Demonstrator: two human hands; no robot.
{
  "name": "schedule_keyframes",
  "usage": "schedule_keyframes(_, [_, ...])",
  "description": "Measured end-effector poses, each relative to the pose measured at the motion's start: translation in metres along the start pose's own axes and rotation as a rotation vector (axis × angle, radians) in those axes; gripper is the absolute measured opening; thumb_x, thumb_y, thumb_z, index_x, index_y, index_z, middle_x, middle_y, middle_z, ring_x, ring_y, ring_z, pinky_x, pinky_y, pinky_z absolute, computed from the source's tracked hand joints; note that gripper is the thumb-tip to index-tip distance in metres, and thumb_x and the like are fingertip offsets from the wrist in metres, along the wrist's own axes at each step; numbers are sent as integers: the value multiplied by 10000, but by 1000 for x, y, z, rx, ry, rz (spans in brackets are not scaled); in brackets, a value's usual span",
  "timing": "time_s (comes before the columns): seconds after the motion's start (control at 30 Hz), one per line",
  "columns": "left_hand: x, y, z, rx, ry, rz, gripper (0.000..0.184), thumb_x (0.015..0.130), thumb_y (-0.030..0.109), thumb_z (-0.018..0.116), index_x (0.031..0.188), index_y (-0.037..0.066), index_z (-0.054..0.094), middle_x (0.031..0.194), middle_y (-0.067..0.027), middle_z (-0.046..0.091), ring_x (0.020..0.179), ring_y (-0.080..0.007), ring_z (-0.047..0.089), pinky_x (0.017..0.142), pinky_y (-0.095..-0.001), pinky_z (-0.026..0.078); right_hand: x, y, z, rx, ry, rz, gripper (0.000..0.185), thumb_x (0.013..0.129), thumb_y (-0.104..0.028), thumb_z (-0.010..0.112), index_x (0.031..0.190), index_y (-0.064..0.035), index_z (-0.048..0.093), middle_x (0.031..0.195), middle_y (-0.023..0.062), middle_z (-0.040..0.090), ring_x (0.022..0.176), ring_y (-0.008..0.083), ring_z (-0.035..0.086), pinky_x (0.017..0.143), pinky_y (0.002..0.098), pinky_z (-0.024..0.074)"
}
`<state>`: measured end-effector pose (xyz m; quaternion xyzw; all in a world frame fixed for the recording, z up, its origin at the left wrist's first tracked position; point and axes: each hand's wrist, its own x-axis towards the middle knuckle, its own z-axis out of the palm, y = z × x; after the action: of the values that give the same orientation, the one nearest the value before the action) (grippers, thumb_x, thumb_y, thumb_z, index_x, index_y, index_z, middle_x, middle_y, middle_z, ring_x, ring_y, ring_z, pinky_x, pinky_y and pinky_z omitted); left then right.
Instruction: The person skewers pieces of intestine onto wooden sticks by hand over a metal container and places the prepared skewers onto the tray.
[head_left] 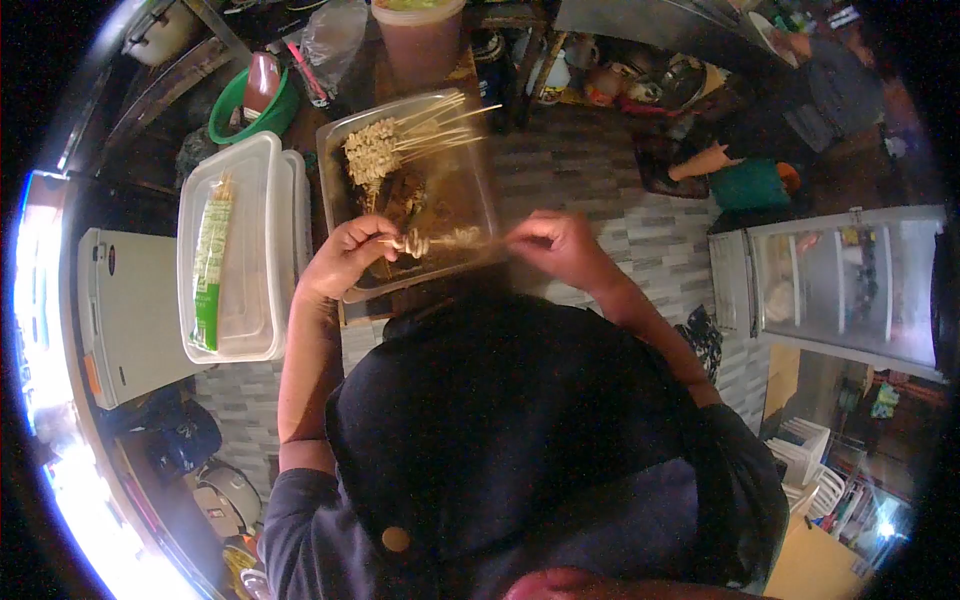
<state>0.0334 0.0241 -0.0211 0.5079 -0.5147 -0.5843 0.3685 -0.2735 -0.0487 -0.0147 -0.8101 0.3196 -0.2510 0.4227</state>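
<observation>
My left hand (358,254) pinches the left part of a skewer (417,244) threaded with pale, folded pieces, held level above the near end of a clear plastic tub (484,190). At the skewer's right end is my right hand (565,245), its fingers pressed together; motion blurs what they grip. Inside the tub, a pile of filled skewers (374,150) lies at the far left, bare stick ends pointing right. Darker loose pieces and brownish liquid cover the tub's bottom.
Left of the tub, a white plastic container (270,250) holds a green-and-clear packet of sticks (212,265). A large bucket (418,40) stands beyond the tub, with a green basin (225,115) at the upper left. Another person (840,95) is at the upper right.
</observation>
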Motion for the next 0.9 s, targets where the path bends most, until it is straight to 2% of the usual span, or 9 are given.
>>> schedule_keyframes(0.13, [10, -10, 7, -42, 107, -4, 105, 865, 38, 516, 959, 22, 560, 831, -25, 599, 798, -107, 559, 760, -243, 435, -1, -8, 9, -36, 87, 26, 100, 759, -58, 656, 851, -19, 650, 789, 87, 622, 697, 165, 597, 608, 272, 465])
schedule_keyframes(0.2, [16, -9, 12, -256, 218, 57, 124, 861, 56, 533, 976, 23, 566, 844, -23, 603, 800, -111, 561, 779, -250, 442, -1, -9, 13, -40, 139, 66, 101, 758, -51, 652, 853, -18, 645, 787, 91, 621, 694, 175, 600, 605, 277, 469])
schedule_keyframes(0.23, [16, -5, 18, -253, 217, 60, 124, 861, 56, 533, 976, 23, 566, 844, -23, 603, 800, -111, 561, 779, -250, 442, 0, -5, 16, -79, 201, 14, 104, 756, -47, 650, 856, -19, 641, 787, 94, 617, 690, 187, 601, 600, 282, 472])
schedule_keyframes(0.3, [13, 5, 34, -590, 332, 27, 121, 861, 93, 564, 955, 19, 580, 855, -26, 608, 804, -120, 564, 794, -252, 444, -1, -5, 20, -117, 263, -36, 108, 753, -42, 649, 859, -20, 637, 786, 98, 614, 685, 200, 602, 596, 287, 475])
schedule_keyframes(0.4, [25, -15, 40, -658, 411, -22, 112, 866, 120, 575, 915, 20, 593, 852, -20, 611, 800, -116, 558, 789, -245, 442, -2, -4, 26, -152, 229, -4, 112, 754, -34, 641, 865, -23, 631, 791, 110, 608, 689, 229, 603, 600, 301, 481])
schedule_keyframes(0.53, [34, -25, 49, -686, 482, -12, 108, 861, 139, 592, 887, 35, 604, 831, -5, 604, 768, -97, 537, 753, -234, 432, -4, 4, 34, -200, 224, -5, 124, 743, -26, 640, 866, -25, 629, 806, 118, 608, 706, 261, 607, 601, 323, 483])
schedule_keyframes(0.6, [37, -30, 51, -428, 612, -29, 108, 840, 160, 627, 867, 58, 603, 813, 9, 595, 731, -79, 512, 692, -227, 418, -4, 7, 38, -190, 223, -9, 123, 739, -24, 639, 862, -26, 629, 810, 121, 608, 712, 272, 607, 603, 329, 483])
schedule_keyframes(0.67, [39, -37, 54, -439, 640, -30, 108, 831, 165, 639, 851, 66, 601, 791, 16, 584, 715, -73, 500, 667, -221, 409, -4, 11, 40, -133, 296, -9, 117, 736, -22, 635, 852, -30, 625, 809, 124, 602, 705, 282, 602, 603, 334, 481])
schedule_keyframes(0.9, [40, -27, 63, -555, 670, -33, 113, 817, 161, 656, 791, 77, 584, 688, 49, 510, 615, -51, 429, 559, -210, 373, 1, 11, 38, -241, 316, -66, 106, 731, -12, 624, 834, -32, 618, 793, 125, 589, 705, 301, 590, 605, 345, 476])
